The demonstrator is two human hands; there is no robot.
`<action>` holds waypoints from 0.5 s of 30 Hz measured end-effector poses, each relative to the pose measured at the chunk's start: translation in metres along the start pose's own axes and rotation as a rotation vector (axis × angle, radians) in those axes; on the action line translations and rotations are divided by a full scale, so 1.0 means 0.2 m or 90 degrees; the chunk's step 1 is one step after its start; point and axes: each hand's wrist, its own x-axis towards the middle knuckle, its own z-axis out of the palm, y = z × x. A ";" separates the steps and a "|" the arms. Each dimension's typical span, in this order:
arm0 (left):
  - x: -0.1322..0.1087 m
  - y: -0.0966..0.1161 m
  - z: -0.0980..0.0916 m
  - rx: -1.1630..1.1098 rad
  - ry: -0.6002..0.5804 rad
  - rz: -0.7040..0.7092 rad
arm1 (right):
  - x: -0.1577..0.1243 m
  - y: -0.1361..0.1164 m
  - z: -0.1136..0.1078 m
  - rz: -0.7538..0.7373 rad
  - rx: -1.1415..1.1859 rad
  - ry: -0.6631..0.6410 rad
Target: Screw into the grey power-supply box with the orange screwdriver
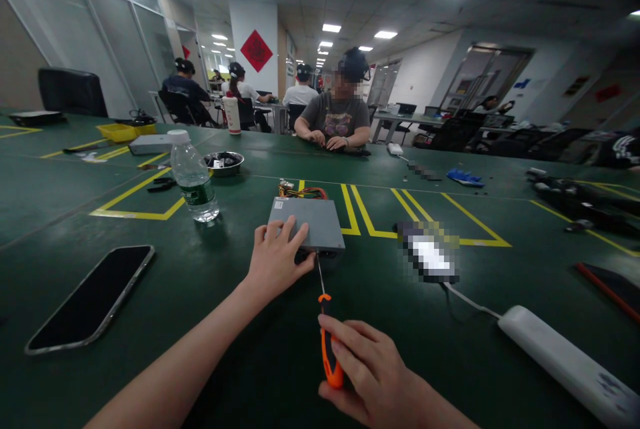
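One broad green worktop spreads before us, smooth and faintly glossy, its far edge beyond the things and its near edge out of view. The grey metal box lies flat around the middle, well short of that far edge. We judge it heavy for its size, stiff and hard to dent, with smooth sheet faces that may slip; we would take it by two opposite side walls, clear of its wires. Toward the worktop's left edge stands a clear plastic bottle, round-shouldered, likely easy to squeeze. Our left hand is open over the box's near left part, fingertips spread on top, thumb low by the front wall. Our right hand is closed round the handle of an orange and black screwdriver, whose thin metal shaft reaches the box's near face; the tip is hidden. Thinnest are the coloured wires, seemingly soft, bunched behind the box.
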 end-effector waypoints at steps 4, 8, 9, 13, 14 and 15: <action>0.00 0.00 0.00 -0.001 0.001 -0.002 | -0.01 0.00 0.01 0.028 0.015 -0.036; 0.00 0.00 0.00 0.008 -0.008 0.007 | 0.01 0.00 0.00 0.020 -0.006 -0.090; 0.00 0.00 0.00 0.009 -0.009 0.006 | 0.01 0.00 0.00 0.013 -0.011 -0.075; 0.00 0.00 0.00 -0.001 -0.005 0.000 | -0.02 0.02 0.00 0.011 -0.017 0.033; 0.00 0.00 0.00 -0.004 -0.003 -0.001 | -0.03 0.03 0.00 0.018 -0.017 0.045; 0.00 0.00 0.00 -0.005 -0.002 -0.001 | -0.04 0.03 0.00 0.019 -0.017 0.052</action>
